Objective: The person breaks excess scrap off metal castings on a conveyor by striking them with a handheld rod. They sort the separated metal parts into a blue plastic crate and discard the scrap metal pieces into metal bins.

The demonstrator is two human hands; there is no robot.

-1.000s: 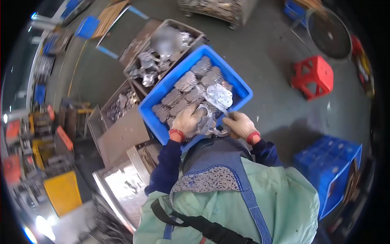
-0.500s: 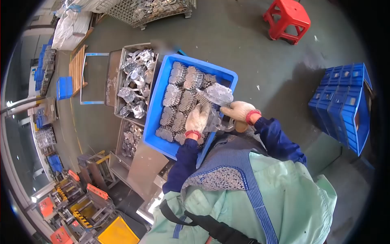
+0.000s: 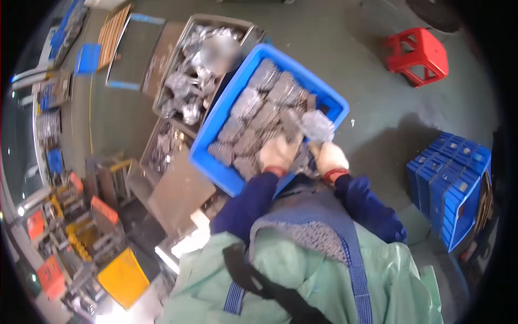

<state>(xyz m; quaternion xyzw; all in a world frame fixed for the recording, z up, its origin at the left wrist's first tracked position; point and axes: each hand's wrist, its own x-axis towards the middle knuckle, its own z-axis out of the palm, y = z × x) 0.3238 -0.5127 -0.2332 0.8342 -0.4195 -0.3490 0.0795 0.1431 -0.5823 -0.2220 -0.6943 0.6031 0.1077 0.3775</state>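
Both hands wear pale gloves with red cuffs and are close together over the near right part of a blue bin [image 3: 216,125]. My left hand [image 3: 279,153] is closed on a grey metal casting [image 3: 303,160], which is blurred and partly hidden between the hands. My right hand [image 3: 330,157] is beside it, its fingers smeared by motion; what it grips is unclear. Just beyond my right hand a shiny metal part [image 3: 317,126] lies near the bin's right side. Stacked finned metal parts [image 3: 246,103] fill much of the bin.
Left of the bin, a crate [image 3: 175,67] holds shiny castings, with a box of small metal pieces [image 3: 164,147] below it. A red stool [image 3: 418,56] stands at the upper right. Stacked blue crates [image 3: 450,183] are at the right, and a yellow panel [image 3: 123,278] at the lower left.
The view has turned and shifted back and forth. Both hands remain together at the bin's near side with the casting between them; they now look more blurred.
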